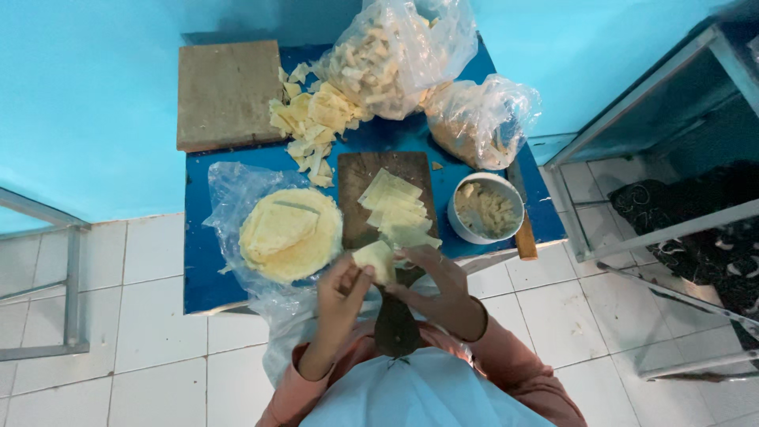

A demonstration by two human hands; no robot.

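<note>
Here, wrapper piece (375,258) between hands

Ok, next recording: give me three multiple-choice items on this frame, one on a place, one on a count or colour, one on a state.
1. Where does the white bowl stand?
A. right of the dark cutting board
B. on the tan wooden block
C. on the floor tiles

2. How many clear plastic bags of pieces lie at the far end of the blue table?
A. none
B. two
C. five

3. What are the hands doing?
A. resting flat on the table
B. both holding one pale folded wrapper
C. gripping the bowl

Answers:
1 A: the bowl sits beside the board's right edge.
2 B: a larger bag and a smaller bag lie side by side.
3 B: the left hand and right hand both close on the wrapper above the board's near end.
</note>
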